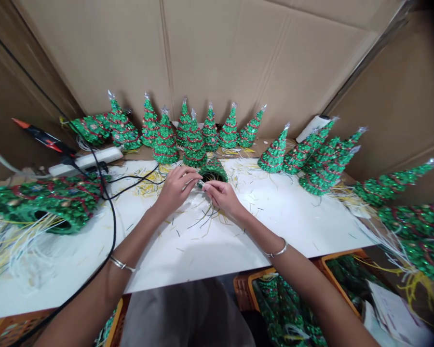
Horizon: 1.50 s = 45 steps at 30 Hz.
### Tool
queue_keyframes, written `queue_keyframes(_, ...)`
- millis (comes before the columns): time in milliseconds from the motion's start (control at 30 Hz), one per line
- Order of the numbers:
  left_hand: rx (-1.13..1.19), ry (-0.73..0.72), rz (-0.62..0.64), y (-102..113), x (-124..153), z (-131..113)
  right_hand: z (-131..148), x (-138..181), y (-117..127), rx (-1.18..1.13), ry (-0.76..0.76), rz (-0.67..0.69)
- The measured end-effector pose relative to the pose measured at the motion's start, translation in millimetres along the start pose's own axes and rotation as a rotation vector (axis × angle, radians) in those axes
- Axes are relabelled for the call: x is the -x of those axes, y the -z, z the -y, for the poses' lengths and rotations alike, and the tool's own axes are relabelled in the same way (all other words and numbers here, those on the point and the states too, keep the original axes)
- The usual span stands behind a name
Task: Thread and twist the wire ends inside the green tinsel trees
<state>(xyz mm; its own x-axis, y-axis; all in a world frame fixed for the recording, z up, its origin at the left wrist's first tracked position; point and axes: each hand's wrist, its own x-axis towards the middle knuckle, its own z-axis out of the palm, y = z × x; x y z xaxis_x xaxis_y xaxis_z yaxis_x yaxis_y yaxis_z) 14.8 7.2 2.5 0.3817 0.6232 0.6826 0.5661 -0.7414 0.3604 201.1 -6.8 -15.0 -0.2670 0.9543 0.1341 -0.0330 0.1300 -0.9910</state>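
A small green tinsel Christmas tree (214, 165) lies on its side on the white tabletop, its dark hollow base turned toward me. In front of that base my hands meet fingertip to fingertip. My right hand (222, 196) is closed in a pinch on thin wires (210, 210), whose loose ends hang below it. My left hand (180, 185) is also closed, thumb against fingers, at a small pale piece (201, 183) between the two hands. That piece is too small to name, and the fingers partly hide it.
Several decorated trees (165, 140) stand along the back and right (316, 168). A larger tree (54, 205) lies at left, wires spilling out. A black cable (112, 226) crosses the white board (275, 226) near a power strip (87, 160) and orange-tipped tool (45, 137). Wire clippings lie scattered; orange crates (251, 289) sit below.
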Motion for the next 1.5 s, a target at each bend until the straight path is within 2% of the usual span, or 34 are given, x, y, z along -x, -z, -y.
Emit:
queue_keyframes(400, -0.052, -0.030, 0.031, 10, -2, -1, -5, 0, 3, 0.183, 0.082, -0.010)
queue_keyframes(667, -0.082, -0.066, 0.117, 15, -4, -1, -2, 1, 4, 0.375, 0.178, 0.039)
queue_keyframes(800, -0.082, -0.085, 0.105, 16, -4, 1, -2, 0, 4, 0.391, 0.197, 0.050)
queue_keyframes(1033, 0.031, 0.016, 0.022, 15, -6, 8, -3, -2, 2, 0.199, 0.080, 0.037)
queue_keyframes(1100, 0.058, 0.085, -0.075, 20, -7, 16, -3, -1, 2, 0.134, 0.041, 0.028)
queue_keyframes(1167, 0.046, 0.179, -0.233, 26, -7, 25, -3, -1, 3, 0.048, -0.004, 0.015)
queue_keyframes(1233, 0.043, 0.252, -0.290, 28, -7, 30, 0, 0, 3, -0.043, -0.048, 0.006)
queue_keyframes(1300, 0.104, 0.290, -0.233, 24, -7, 27, 3, 0, 2, -0.099, -0.069, 0.008)
queue_keyframes(1433, 0.395, 0.432, 0.042, 6, -6, 9, 7, 0, 1, -0.118, -0.043, 0.025)
queue_keyframes(1500, 0.527, 0.517, 0.082, -1, -6, 2, 6, 0, 1, -0.119, -0.037, 0.037)
